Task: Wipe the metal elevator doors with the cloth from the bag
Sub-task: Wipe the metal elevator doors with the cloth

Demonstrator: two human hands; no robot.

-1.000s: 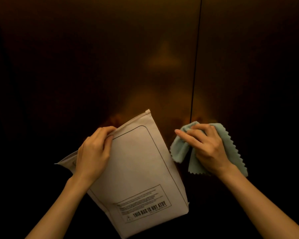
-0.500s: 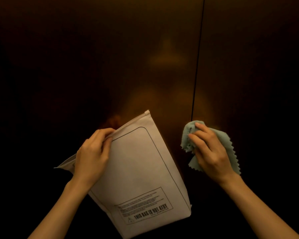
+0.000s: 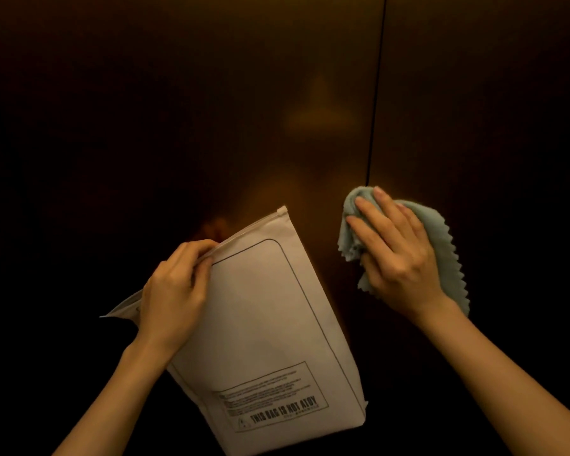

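Dark brownish metal elevator doors [image 3: 244, 110] fill the view, with a thin vertical seam [image 3: 375, 93] between the two panels. My right hand [image 3: 395, 255] presses a pale green cloth [image 3: 441, 238] with zigzag edges flat against the doors, right at the lower end of the visible seam. My left hand [image 3: 175, 291] grips the zip-top edge of a white bag [image 3: 270, 324], which hangs tilted in front of the left door panel with a printed warning box near its bottom.
The light is dim and the outer parts of the doors fade into darkness. A faint warm reflection [image 3: 316, 106] shows on the left panel above the bag.
My right hand has flattened the bunched cloth against the doors and slid it slightly up onto the seam. The left hand and the bag have barely moved.
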